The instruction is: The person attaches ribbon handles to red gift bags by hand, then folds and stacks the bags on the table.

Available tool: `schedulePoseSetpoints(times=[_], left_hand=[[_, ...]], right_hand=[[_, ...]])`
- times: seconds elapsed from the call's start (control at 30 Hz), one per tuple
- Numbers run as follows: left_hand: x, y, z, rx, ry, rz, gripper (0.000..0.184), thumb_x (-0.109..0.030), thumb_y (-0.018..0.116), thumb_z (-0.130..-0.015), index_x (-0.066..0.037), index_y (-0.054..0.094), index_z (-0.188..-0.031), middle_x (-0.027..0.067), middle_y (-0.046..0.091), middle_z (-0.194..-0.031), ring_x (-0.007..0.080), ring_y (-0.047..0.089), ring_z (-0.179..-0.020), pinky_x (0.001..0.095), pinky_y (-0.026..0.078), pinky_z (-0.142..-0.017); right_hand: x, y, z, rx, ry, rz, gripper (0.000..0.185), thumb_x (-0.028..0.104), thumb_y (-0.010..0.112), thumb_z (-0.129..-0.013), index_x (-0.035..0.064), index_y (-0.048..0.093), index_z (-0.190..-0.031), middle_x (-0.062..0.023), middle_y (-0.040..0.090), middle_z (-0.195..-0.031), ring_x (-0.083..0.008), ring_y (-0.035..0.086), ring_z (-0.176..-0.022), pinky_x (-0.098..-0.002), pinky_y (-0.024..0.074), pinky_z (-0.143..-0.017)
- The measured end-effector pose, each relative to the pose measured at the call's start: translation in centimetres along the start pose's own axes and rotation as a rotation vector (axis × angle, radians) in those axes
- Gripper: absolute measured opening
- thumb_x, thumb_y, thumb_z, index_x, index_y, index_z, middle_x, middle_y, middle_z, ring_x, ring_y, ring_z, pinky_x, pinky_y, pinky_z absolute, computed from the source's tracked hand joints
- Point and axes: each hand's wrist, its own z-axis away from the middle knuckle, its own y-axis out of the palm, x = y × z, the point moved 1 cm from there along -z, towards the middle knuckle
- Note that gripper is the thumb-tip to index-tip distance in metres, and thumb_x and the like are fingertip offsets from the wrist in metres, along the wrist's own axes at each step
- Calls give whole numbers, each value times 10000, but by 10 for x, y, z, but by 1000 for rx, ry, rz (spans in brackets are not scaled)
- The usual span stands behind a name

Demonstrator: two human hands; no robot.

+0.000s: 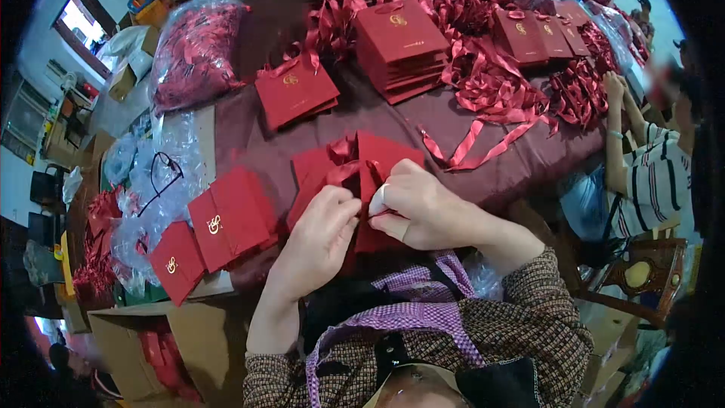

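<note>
A red paper gift bag with satin ribbon stands at the table's near edge, between my hands. My left hand is closed at the bag's left side, fingers pinched by the ribbon. On the other side, my right hand pinches the bag's edge; a white band wraps one of its fingers. The fingertips almost meet, and what lies exactly between them is hidden. Left of my hands lie a stack of red bags with a gold logo and a smaller red bag.
Farther back are a tall bag stack, a smaller bag pile and loose ribbons on the dark red tablecloth. A ribbon-filled plastic sack stands back left. An open carton sits below left. Another person works at the right.
</note>
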Motion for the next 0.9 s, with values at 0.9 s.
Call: schedulePoseSetpoints(times=[0.9], left_hand=[[17, -36, 24, -198, -448, 437, 71, 38, 538, -834, 20, 607, -833, 44, 568, -849, 116, 539, -708, 235, 439, -644]], right_hand=[[0, -38, 7, 356, -201, -78, 108, 50, 642, -737, 120, 573, -781, 7, 530, -709, -197, 552, -788, -470, 347, -994]])
